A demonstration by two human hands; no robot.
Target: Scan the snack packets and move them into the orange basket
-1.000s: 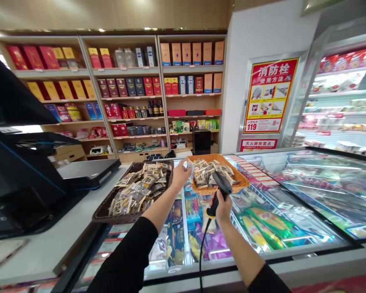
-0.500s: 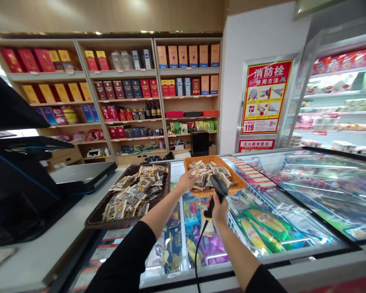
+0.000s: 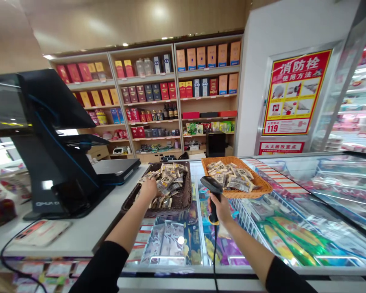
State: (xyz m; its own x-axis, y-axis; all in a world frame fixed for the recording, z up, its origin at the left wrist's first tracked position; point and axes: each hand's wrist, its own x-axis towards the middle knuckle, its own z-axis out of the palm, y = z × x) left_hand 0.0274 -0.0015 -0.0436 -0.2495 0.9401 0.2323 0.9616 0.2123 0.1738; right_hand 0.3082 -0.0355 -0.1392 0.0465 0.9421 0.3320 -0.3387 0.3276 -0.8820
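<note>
My right hand grips a black barcode scanner by its handle, its head up in front of the orange wicker basket. Small clear-and-beige snack packets fill that basket. On the left, my left hand is down in the dark brown wicker basket, fingers curled in on a packet at the pile's left side. More of the same packets lie heaped there. My palm hides most of what those fingers hold. From the scanner a black cord hangs down.
Both baskets rest on a glass-topped freezer with bagged goods inside. A checkout screen, a flat scale and a phone occupy the counter at left. Shelves of boxes stand behind.
My left hand has moved from the orange basket left into the dark basket. My right hand still holds the scanner. The view has turned left, showing more of the checkout screen and the phone.
</note>
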